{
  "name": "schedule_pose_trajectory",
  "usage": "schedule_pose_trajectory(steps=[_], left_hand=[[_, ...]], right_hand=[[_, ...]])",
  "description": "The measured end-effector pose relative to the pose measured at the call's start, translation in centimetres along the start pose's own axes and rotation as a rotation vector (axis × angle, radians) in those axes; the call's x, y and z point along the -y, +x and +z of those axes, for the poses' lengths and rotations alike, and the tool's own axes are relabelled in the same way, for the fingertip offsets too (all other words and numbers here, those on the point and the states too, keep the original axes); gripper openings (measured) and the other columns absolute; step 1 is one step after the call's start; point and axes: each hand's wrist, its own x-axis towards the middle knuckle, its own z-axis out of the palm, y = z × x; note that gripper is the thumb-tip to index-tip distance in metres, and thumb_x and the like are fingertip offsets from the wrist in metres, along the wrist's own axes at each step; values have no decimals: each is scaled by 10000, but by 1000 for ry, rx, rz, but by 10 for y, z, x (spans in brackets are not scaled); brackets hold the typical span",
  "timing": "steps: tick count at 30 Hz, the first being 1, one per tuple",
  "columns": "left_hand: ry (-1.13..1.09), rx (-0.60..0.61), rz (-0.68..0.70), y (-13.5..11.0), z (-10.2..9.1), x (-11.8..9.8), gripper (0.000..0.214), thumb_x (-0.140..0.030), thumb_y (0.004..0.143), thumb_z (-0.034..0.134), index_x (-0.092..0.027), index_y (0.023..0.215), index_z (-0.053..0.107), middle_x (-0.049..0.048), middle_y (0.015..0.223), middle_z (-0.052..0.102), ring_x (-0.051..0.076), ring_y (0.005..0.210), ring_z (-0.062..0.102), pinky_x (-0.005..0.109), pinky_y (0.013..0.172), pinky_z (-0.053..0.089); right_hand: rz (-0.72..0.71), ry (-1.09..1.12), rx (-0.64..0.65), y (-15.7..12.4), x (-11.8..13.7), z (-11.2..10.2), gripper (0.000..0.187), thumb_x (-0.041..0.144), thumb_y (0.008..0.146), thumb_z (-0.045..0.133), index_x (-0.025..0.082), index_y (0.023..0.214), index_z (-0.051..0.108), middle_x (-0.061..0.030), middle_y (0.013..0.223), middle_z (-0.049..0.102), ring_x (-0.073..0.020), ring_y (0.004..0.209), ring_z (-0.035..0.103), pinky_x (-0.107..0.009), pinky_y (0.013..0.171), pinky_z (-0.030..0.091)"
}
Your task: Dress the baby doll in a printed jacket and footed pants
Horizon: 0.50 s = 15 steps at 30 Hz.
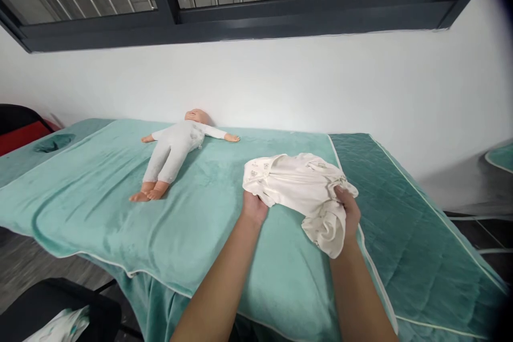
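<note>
A cream baby garment (298, 184) with a small print lies bunched on the teal blanket (208, 224). My left hand (254, 207) grips its near left edge, fingers tucked under the cloth. My right hand (349, 212) clutches the crumpled right part, from which a fold hangs down. A baby doll (174, 149) in a pale one-piece suit lies on its back at the far left of the bed, arms spread, apart from both hands.
The bed runs along a white wall (320, 80) under a dark-framed window. A darker quilted green cover (401, 214) lies on the right. A black chair (60, 307) with cloth on it stands at the lower left. A red and black object (20, 131) sits far left.
</note>
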Motion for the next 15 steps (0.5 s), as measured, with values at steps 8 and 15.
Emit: schedule_pose_trajectory(steps=[8, 15], left_hand=[[4, 27, -3, 2, -4, 2, 335, -368, 863, 612, -195, 1137, 699, 90, 1200, 716, 260, 1184, 632, 388, 1031, 494], [325, 163, -6, -8, 2, 13, 352, -288, 761, 761, -168, 1089, 713, 87, 1066, 751, 245, 1075, 672, 356, 980, 503]], right_hand=[[38, 35, 93, -10, 10, 18, 170, 396, 840, 617, 253, 922, 656, -8, 1018, 720, -243, 1064, 667, -398, 982, 516], [149, -9, 323, -19, 7, 30, 97, 317, 786, 684, 232, 823, 656, -33, 1019, 730, -251, 968, 685, -369, 830, 547]])
